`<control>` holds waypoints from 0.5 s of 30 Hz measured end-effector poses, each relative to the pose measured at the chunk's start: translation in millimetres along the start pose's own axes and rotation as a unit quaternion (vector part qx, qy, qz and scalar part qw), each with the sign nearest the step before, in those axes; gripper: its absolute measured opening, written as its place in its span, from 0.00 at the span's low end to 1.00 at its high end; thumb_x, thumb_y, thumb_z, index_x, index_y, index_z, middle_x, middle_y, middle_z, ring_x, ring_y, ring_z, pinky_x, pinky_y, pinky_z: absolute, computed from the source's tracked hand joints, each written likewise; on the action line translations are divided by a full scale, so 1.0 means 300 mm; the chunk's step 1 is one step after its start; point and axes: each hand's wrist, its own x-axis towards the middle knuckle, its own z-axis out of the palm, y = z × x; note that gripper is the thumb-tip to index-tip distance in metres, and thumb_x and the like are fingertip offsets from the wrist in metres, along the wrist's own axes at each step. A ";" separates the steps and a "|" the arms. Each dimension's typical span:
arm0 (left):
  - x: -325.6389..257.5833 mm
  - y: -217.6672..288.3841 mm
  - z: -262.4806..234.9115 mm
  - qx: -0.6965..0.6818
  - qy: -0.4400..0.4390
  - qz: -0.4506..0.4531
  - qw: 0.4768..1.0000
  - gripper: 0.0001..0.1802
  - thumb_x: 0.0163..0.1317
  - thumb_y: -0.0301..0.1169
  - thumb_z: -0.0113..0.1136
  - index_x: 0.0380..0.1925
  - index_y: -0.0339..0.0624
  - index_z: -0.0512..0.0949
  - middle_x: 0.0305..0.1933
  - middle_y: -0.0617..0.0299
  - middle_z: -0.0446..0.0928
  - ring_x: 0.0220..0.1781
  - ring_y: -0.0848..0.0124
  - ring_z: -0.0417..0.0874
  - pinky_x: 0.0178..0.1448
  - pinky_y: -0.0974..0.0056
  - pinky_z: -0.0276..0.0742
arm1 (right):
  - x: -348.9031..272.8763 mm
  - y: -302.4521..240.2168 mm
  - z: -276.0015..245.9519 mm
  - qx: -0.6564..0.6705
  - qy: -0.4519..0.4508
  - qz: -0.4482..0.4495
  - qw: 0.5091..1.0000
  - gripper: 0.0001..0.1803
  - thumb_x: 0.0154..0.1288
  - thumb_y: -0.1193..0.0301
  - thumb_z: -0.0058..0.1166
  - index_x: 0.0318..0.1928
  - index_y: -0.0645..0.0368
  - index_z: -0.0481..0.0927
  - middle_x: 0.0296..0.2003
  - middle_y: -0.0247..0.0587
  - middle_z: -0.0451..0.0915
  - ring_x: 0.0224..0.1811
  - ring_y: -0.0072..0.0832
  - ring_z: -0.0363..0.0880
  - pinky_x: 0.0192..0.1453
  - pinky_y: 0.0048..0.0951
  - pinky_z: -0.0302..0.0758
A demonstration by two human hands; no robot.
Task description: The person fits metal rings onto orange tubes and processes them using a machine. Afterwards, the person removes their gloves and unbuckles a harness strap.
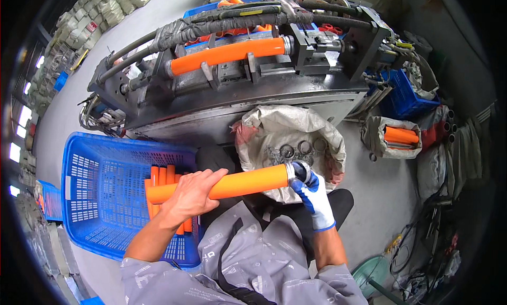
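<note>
We hold the orange tube (253, 182) above our lap, the bare left hand's (194, 193) fingers wrapped around it and the gloved right hand's (313, 196) fingers pinching a dark end piece (302, 172) at its right end — fitting work, we judge, though we cannot tell if the piece is seated; the next move calls for a steady left grip. The blue crate (79, 210) with more tubes stands left, while the slack sack (264, 121) of rings (304, 147) crowds our right hand — beyond it, the machine (232, 98) closes off the front.
</note>
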 end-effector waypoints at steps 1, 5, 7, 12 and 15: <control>0.002 -0.002 0.011 0.001 -0.001 -0.002 1.000 0.35 0.39 0.30 0.64 0.55 0.46 0.72 0.40 0.54 0.77 0.42 0.53 0.79 0.44 0.53 0.75 | 0.001 0.001 -0.007 -0.015 -0.008 -0.007 1.000 0.26 0.62 0.70 0.62 0.60 0.66 0.73 0.50 0.34 0.79 0.49 0.20 0.76 0.59 0.25 0.71; 0.009 -0.025 0.013 -0.074 0.014 -0.001 0.997 0.35 0.41 0.32 0.66 0.56 0.44 0.71 0.43 0.57 0.78 0.40 0.57 0.80 0.46 0.57 0.76 | 0.008 0.001 -0.006 -0.093 -0.006 -0.047 0.995 0.26 0.75 0.56 0.43 0.61 0.65 0.72 0.54 0.40 0.77 0.51 0.27 0.78 0.63 0.33 0.69; -0.003 -0.027 0.035 -0.227 0.067 -0.030 0.971 0.34 0.43 0.33 0.67 0.55 0.41 0.71 0.42 0.58 0.78 0.41 0.60 0.80 0.48 0.59 0.76 | 0.004 0.027 -0.013 0.311 -0.067 0.001 0.948 0.27 0.76 0.54 0.37 0.60 0.64 0.73 0.56 0.45 0.77 0.52 0.34 0.79 0.61 0.37 0.72; 0.016 -0.016 0.022 -0.693 0.206 -0.052 0.689 0.30 0.52 0.32 0.66 0.55 0.36 0.69 0.47 0.53 0.77 0.50 0.62 0.78 0.58 0.58 0.75 | -0.020 0.039 0.024 0.391 -0.038 -0.011 0.919 0.26 0.70 0.57 0.50 0.61 0.61 0.69 0.59 0.54 0.72 0.54 0.44 0.79 0.61 0.42 0.74; 0.018 -0.018 0.072 -0.770 0.246 -0.053 0.587 0.23 0.60 0.34 0.64 0.54 0.39 0.73 0.54 0.51 0.77 0.56 0.59 0.78 0.62 0.52 0.75 | -0.039 0.042 0.030 0.367 -0.026 -0.008 0.930 0.27 0.66 0.61 0.58 0.60 0.60 0.69 0.60 0.52 0.72 0.54 0.43 0.78 0.58 0.40 0.77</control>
